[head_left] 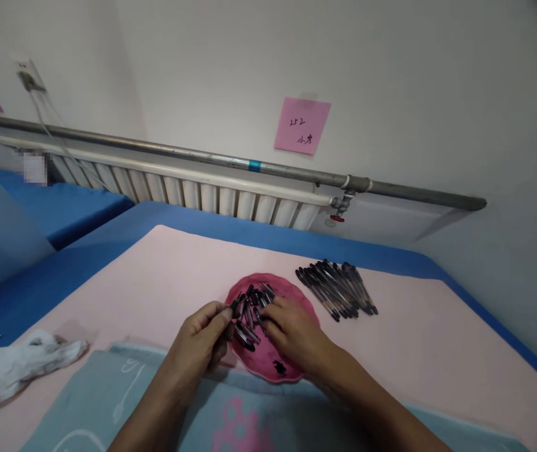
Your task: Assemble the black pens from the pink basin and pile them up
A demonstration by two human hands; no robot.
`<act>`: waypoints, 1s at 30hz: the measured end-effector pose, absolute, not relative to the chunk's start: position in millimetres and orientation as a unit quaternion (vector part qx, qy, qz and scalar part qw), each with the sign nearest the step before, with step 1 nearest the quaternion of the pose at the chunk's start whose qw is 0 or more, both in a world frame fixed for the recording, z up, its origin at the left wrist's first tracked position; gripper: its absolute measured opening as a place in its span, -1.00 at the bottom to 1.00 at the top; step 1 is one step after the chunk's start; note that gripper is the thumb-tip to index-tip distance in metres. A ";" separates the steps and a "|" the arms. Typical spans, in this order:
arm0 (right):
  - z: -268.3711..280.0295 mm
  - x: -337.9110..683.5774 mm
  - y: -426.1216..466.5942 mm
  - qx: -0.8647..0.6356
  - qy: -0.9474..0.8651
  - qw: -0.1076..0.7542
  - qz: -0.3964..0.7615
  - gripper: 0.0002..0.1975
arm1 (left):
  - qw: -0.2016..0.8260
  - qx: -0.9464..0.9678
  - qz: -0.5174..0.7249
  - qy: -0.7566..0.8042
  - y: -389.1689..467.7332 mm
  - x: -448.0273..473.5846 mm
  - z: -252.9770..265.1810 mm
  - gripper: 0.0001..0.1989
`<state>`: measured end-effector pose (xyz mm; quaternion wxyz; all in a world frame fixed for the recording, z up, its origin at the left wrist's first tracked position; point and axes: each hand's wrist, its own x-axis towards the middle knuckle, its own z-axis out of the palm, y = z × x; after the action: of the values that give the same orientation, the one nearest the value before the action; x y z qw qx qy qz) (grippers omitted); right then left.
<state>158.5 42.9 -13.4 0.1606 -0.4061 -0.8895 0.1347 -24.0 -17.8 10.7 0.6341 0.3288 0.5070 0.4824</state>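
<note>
A pink scalloped plate (pixel 259 371) holds loose black and clear pen parts (pixel 248 314), with small black bits near its front edge. At the plate's left rim, my left hand (pixel 205 333) is closed, thumb against fingers, on a small black pen part (pixel 236 305). My right hand (pixel 291 329) reaches over the plate from the right. Its fingers curl down into the pen parts, and their tips are partly hidden, so what they pinch cannot be made out. To the right of the plate lies a row of black-capped clear pens (pixel 336 289).
A pale pink sheet (pixel 164 270) covers the blue-edged table. Along the front lies a grey-blue patterned cloth (pixel 103 389). A crumpled white cloth (pixel 27 364) is at the left. Behind stand a radiator (pixel 211 198) and a pipe (pixel 178 149) along the wall.
</note>
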 end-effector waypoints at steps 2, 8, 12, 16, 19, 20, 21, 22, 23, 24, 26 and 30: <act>-16.2 154.2 41.2 -0.396 -0.904 0.132 0.089 -0.84 | 0.635 0.332 0.478 0.507 -17.0 -23.3 9.9 -0.68; -18.2 144.9 43.8 -0.394 -0.916 0.070 0.025 -0.89 | 0.624 0.339 0.475 0.519 -15.3 -20.6 3.0 -0.67; -18.1 148.1 47.3 -0.391 -0.911 0.115 0.054 -0.85 | 0.630 0.346 0.468 0.514 -16.5 -20.8 2.7 -0.67; -16.8 154.6 49.0 -0.408 -0.882 0.193 0.135 -0.85 | 0.631 0.347 0.466 0.514 -17.8 -20.3 7.0 -0.65; -16.3 156.3 49.1 -0.424 -0.857 0.214 0.201 -0.86 | 0.632 0.347 0.466 0.513 -17.6 -20.0 8.2 -0.65; -16.6 156.0 49.1 -0.426 -0.853 0.215 0.213 -0.86 | 0.632 0.348 0.465 0.513 -17.4 -20.1 7.9 -0.65; -17.0 155.6 49.0 -0.426 -0.850 0.216 0.223 -0.85 | 0.632 0.350 0.463 0.514 -17.1 -20.4 7.2 -0.65; -17.4 155.0 49.0 -0.427 -0.846 0.220 0.231 -0.85 | 0.631 0.350 0.461 0.516 -16.8 -20.8 6.4 -0.66; -17.6 154.4 49.0 -0.431 -0.840 0.226 0.239 -0.85 | 0.631 0.350 0.458 0.519 -16.4 -21.2 5.4 -0.66; -17.3 153.9 49.1 -0.436 -0.832 0.236 0.248 -0.85 | 0.630 0.350 0.455 0.524 -16.2 -21.6 4.5 -0.66; -14.7 153.4 49.2 -0.453 -0.805 0.265 0.275 -0.87 | 0.626 0.353 0.453 0.528 -15.7 -22.2 2.6 -0.65; -0.9 153.7 48.6 -0.470 -0.675 0.345 0.452 -0.94 | 0.623 0.379 0.443 0.522 -14.9 -21.9 0.3 -0.61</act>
<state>153.7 48.6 -0.9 0.3446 -0.4696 -0.6753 0.4525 -21.9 -14.9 0.3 0.6229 0.3789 0.5216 0.4430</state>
